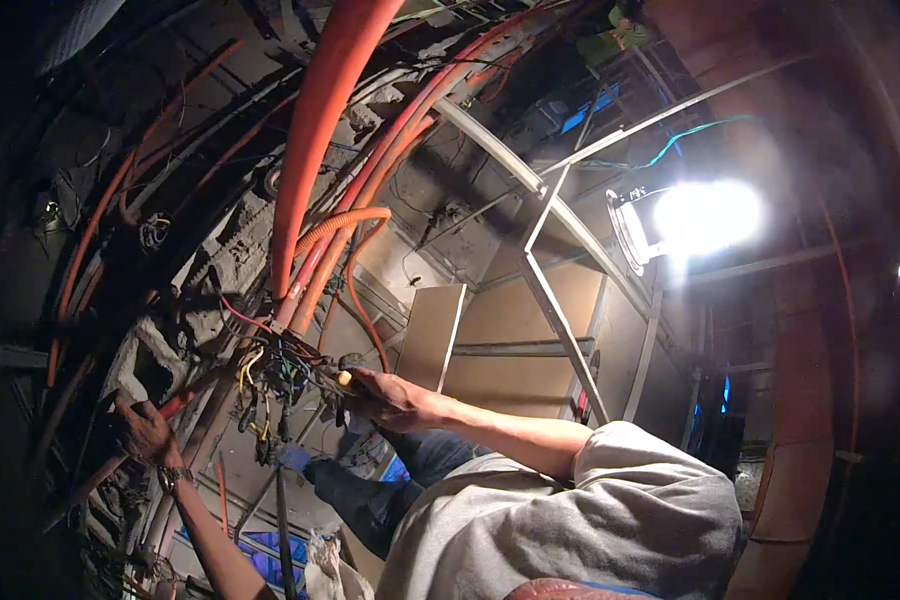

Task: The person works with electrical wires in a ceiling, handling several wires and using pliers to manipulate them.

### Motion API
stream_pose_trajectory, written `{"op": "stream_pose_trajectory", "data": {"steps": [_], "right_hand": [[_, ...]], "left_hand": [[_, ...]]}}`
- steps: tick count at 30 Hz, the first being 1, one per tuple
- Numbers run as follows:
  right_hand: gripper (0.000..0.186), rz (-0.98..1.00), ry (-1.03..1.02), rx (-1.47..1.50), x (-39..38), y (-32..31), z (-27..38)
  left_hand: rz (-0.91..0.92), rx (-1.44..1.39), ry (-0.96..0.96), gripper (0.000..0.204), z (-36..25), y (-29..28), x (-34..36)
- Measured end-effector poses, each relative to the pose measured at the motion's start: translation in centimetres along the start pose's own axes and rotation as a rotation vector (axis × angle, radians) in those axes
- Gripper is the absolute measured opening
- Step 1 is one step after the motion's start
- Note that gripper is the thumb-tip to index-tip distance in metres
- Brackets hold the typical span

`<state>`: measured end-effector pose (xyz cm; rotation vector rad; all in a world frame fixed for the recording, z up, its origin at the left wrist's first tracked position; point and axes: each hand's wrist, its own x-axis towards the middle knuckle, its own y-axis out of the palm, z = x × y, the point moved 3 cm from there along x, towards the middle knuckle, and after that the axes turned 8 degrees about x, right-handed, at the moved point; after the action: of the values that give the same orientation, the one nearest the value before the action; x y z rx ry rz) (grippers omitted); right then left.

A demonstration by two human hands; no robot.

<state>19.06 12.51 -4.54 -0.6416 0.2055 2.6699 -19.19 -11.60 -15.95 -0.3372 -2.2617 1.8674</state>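
Observation:
My left hand [146, 432], with a dark band at its wrist, is closed at a red conduit [182, 400] beside the rough broken masonry. The conduit appears to pass through its fingers. My right hand [395, 400] reaches in from the right, its fingers closed at a tangle of loose wires [288, 365]. A small rounded yellow end [345, 378] shows at its fingertips; the rest of what it holds is hidden. Yellow wires [250, 368] and dark wires hang between my two hands. Several orange-red conduits [325, 150] come down to this bundle from above.
A bright lamp [708, 217] shines at the right beside a pale metal frame [560, 350]. Brown panels [515, 300] stand behind my right arm. Broken masonry [235, 235] runs along the left. A corrugated orange tube [345, 222] bends above the wires.

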Motion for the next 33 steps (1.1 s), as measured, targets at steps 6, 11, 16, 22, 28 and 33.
{"op": "stream_pose_trajectory", "data": {"steps": [6, 11, 16, 22, 28, 33], "right_hand": [[0.034, 0.074, -0.249, 0.047, 1.9, -0.1, -5.9], [0.032, 0.004, 0.024, 0.138, 0.1, -1.5, 0.6], [0.026, 0.043, 0.184, -0.033, 0.3, -0.7, 3.6], [0.037, 0.095, 0.262, -0.100, -0.4, -1.5, 3.5], [0.032, 0.110, 0.236, 0.071, -0.8, -0.9, 1.9], [0.037, 0.085, 0.247, 0.147, -0.5, -1.0, -1.4]], "left_hand": [[-0.232, -0.068, 0.138, 0.063, 5.3, 1.7, 1.4], [-0.028, 0.014, -0.005, 0.057, -3.1, -2.1, -0.2], [-0.058, 0.120, -0.001, 0.058, -0.9, -2.7, -0.6], [-0.115, 0.159, 0.044, 0.055, -1.3, -2.6, -0.7], [-0.170, 0.164, 0.083, 0.055, 0.2, -2.8, -0.3], [-0.069, 0.074, 0.045, 0.053, -2.0, -2.9, -0.3]]}}
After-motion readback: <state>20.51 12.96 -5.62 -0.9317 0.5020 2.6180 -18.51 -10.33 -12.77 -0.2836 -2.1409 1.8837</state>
